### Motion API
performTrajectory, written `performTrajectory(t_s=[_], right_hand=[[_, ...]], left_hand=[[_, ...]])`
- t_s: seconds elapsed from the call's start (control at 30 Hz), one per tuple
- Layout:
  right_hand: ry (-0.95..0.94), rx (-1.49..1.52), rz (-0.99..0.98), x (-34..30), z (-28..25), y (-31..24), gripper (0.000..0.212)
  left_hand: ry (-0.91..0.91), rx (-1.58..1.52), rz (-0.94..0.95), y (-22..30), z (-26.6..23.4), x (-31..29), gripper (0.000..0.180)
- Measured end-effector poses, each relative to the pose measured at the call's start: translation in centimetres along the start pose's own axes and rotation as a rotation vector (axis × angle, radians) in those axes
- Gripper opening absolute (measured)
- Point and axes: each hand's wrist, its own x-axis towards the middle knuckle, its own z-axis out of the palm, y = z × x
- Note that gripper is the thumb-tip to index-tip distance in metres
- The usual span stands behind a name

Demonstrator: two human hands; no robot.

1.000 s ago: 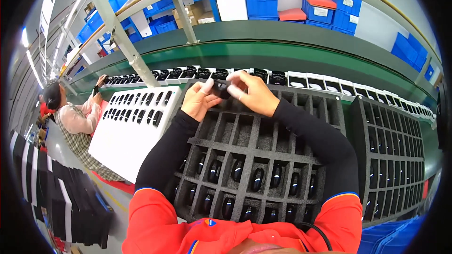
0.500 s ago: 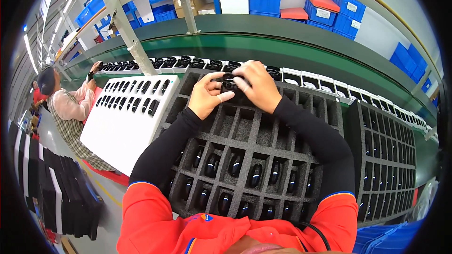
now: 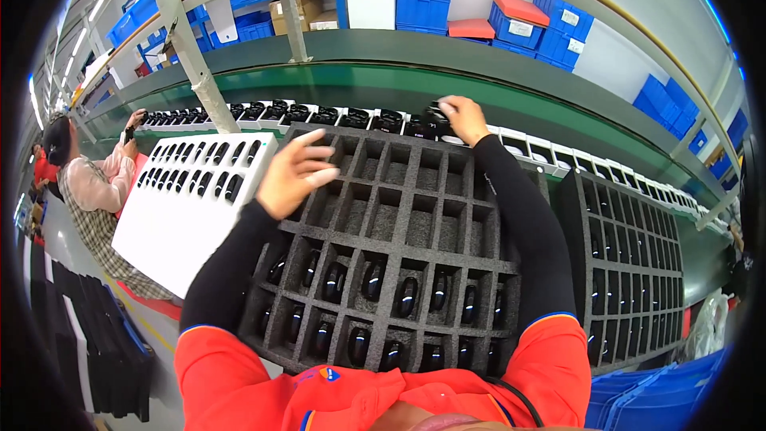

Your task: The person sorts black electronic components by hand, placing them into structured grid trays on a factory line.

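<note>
My right hand (image 3: 463,118) is closed on a small glossy black device (image 3: 435,116) above the row of small white boxes (image 3: 519,142). It seems to be at one of the boxes, though I cannot tell whether it touches it. My left hand (image 3: 297,174) hangs with spread fingers over the left side of a grey foam tray (image 3: 396,249), holding nothing. In the tray's nearer rows, several black devices (image 3: 373,278) stand in their slots. The farther slots in view hold none. Black devices (image 3: 353,117) also sit in the white boxes to the left of my right hand.
A second foam tray (image 3: 634,263) with black devices stands on the right. On the left lies a white tray (image 3: 171,231) of black pieces, with a co-worker (image 3: 100,183) beside it. The green conveyor (image 3: 351,84) runs behind the boxes, under a metal post (image 3: 187,48).
My hands have come apart. The right one has moved right to the white boxes with the black device, while the left has let go and drawn back, fingers opened. The whole view has shifted slightly.
</note>
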Motion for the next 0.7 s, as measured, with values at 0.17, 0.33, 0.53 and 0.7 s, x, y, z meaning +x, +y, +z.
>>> performTrajectory(t_s=[0.17,0.33,0.53,0.7], right_hand=[[-0.035,-0.235,0.18,-0.7,0.6,5.7,0.02],[-0.146,-0.272,0.147,-0.6,1.0,6.7,0.022],[-0.144,-0.306,0.181,-4.0,-5.9,4.2,0.031],[-0.438,-0.484,0.493,-12.1,-14.7,7.5,0.055]], left_hand=[[0.02,0.164,-0.119,4.6,-5.9,-9.7,0.041],[0.079,0.018,-0.403,8.3,-5.5,-22.7,0.045],[-0.602,-0.189,-0.518,5.1,-0.3,-30.9,0.032],[-0.512,-0.143,-0.624,-6.0,11.0,-32.1,0.041]])
